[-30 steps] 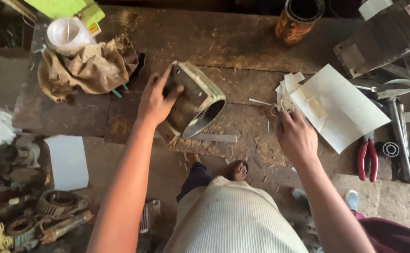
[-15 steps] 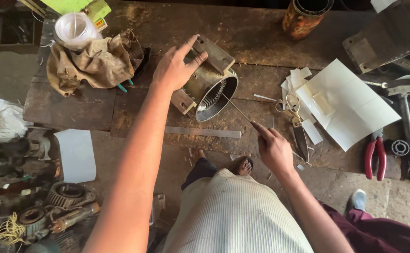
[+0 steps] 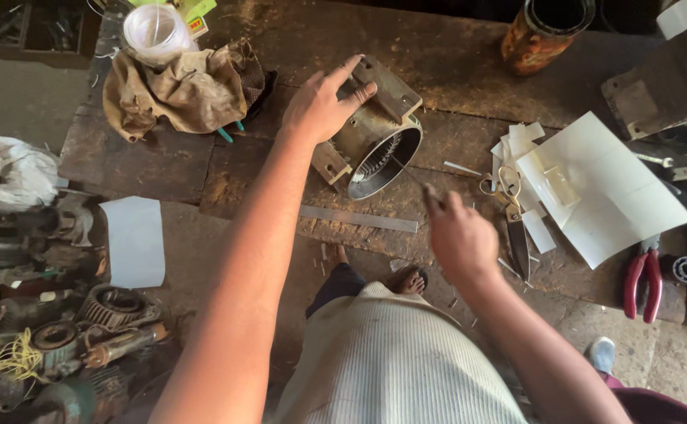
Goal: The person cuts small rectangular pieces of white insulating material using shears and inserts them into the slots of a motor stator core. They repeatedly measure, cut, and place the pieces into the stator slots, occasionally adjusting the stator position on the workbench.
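Right hand (image 3: 459,239) nearest, fingers pinched on a thin rod (image 3: 408,176) whose tip points into the stator bore. Beyond it, left hand (image 3: 324,102) spreads open-fingered over the motor housing (image 3: 371,129), pressing it steady on the wooden bench (image 3: 163,161), tilted with its open mouth toward the person. Scissors (image 3: 512,212) and white paper sheets (image 3: 602,188) lie just right.
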### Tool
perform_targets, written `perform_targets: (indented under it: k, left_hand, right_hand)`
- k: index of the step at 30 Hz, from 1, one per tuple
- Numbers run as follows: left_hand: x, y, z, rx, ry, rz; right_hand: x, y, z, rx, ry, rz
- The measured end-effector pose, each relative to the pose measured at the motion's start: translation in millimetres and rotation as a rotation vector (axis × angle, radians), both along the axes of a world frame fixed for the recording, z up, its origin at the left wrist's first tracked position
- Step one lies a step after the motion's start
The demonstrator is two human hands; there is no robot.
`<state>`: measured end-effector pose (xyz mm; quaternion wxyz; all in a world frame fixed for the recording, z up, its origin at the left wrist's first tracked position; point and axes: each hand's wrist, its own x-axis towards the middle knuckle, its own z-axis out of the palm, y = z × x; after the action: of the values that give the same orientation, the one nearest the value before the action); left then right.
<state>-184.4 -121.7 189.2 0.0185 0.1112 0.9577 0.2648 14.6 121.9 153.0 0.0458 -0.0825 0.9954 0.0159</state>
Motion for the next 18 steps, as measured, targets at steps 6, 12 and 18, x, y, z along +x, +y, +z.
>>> perform_targets:
  k: [6,12,18]
  left_hand:
    - [-7,1,-5,-0.044,-0.023,0.012]
    - [-9,-2,-9,-0.028,-0.053,0.015]
    - [-6,6,-3,-0.065,-0.077,0.014]
  right_hand:
    - [-46,-30,-26,-0.255,0.118,0.012]
    - [12,13,-13,-0.237,-0.032,-0.087]
    - [-18,17,-35,-0.297,0.091,0.075]
